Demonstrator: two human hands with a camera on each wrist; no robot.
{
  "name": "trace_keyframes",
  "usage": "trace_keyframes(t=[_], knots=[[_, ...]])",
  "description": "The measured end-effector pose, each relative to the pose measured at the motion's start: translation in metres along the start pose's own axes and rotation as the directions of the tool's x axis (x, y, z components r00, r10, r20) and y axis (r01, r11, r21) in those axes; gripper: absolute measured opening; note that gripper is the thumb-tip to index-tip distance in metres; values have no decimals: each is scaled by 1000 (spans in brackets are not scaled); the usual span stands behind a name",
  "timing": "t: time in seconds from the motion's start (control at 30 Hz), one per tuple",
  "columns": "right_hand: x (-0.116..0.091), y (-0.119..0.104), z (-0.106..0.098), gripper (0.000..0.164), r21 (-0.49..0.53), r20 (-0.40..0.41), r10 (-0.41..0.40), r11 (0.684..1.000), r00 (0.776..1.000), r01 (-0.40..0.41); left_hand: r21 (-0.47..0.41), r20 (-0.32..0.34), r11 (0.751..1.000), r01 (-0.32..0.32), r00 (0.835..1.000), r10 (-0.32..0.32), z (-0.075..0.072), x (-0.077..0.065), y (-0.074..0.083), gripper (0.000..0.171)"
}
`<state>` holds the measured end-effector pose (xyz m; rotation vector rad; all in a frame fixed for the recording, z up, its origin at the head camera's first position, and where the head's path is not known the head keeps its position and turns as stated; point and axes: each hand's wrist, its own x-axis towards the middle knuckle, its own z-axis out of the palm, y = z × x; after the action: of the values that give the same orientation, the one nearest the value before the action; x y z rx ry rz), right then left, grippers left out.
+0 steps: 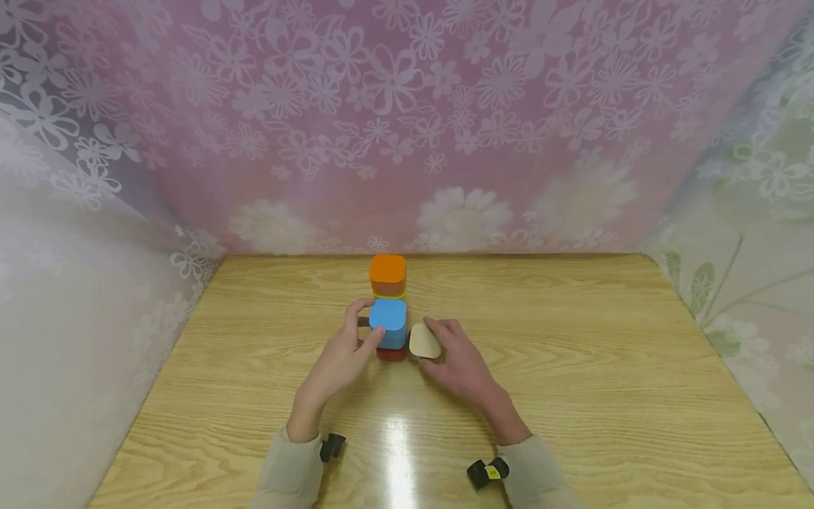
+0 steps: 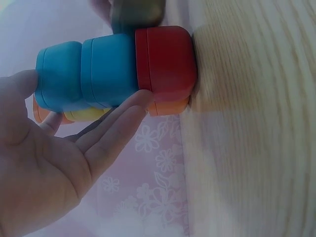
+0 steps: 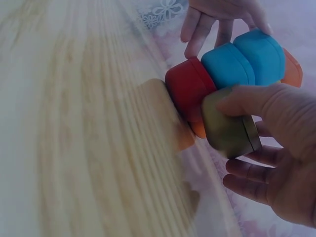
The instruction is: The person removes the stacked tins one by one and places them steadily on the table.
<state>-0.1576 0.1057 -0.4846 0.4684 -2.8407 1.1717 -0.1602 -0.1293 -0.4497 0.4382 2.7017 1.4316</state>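
Two blue boxes with rounded corners stand stacked on a red box point(image 2: 170, 64); the upper blue box point(image 1: 388, 314) tops this front column. My left hand point(image 1: 340, 360) holds the upper blue box, thumb at its near side and index finger round behind. Its other fingers stretch down along the lower blue box point(image 2: 112, 61) to the red one. Just right of the column, my right hand point(image 1: 461, 360) grips an olive-beige box point(image 3: 224, 128) between thumb and fingers, tilted and off the table. In the right wrist view it overlaps the red box.
Behind the front column rises a second one: an orange box point(image 1: 388, 270) on a yellow box point(image 1: 389, 295), with another orange box point(image 2: 170, 107) at the bottom. The wooden table point(image 1: 572, 318) meets a flowered pink curtain point(image 1: 407, 141) at its back edge.
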Motion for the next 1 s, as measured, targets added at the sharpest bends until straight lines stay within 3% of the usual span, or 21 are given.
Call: trace_keyframes(t=[0.2, 1.0], knots=[[2, 1, 5, 70, -27, -4, -5, 1000, 1000, 5, -35, -4, 999, -4, 1000, 4, 1, -1, 1, 57], [5, 2, 11, 69, -7, 6, 26, 1000, 1000, -26, -39, -10, 999, 14, 1000, -15, 1, -3, 7, 54]])
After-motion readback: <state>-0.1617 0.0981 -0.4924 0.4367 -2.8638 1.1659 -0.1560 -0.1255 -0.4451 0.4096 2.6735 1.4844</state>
